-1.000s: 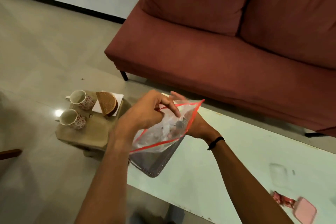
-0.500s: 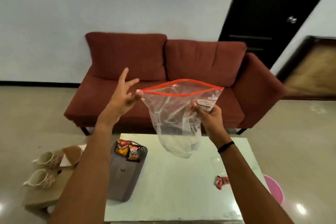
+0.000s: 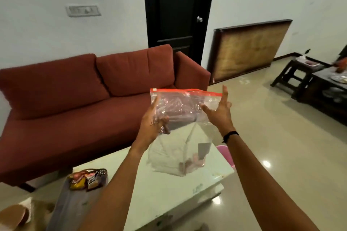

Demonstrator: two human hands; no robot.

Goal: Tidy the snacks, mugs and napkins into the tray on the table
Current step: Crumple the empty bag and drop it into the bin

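I hold a clear zip bag (image 3: 185,108) with a red seal strip up in the air above the white table (image 3: 169,187). My left hand (image 3: 154,121) grips the bag's left side, fingers curled over the plastic. At the bag's right edge my right hand (image 3: 218,110) has its fingers spread and holds nothing firmly. A small pinkish thing (image 3: 191,163) shows through the lower part of the bag. The grey tray (image 3: 73,204) lies on the table's left end with snack packets (image 3: 87,180) in its far end. No mugs are in view.
A woven brown coaster on a white napkin (image 3: 15,214) sits at the bottom left corner. A red sofa (image 3: 75,99) stands behind the table. A pink object (image 3: 226,153) lies on the floor right of the table. Dark wooden furniture (image 3: 308,80) stands far right.
The view has swung up and to the right. The bag's mouth, open before, now lies flat. My right hand has let go and spread its fingers; my left hand now grips the bag.
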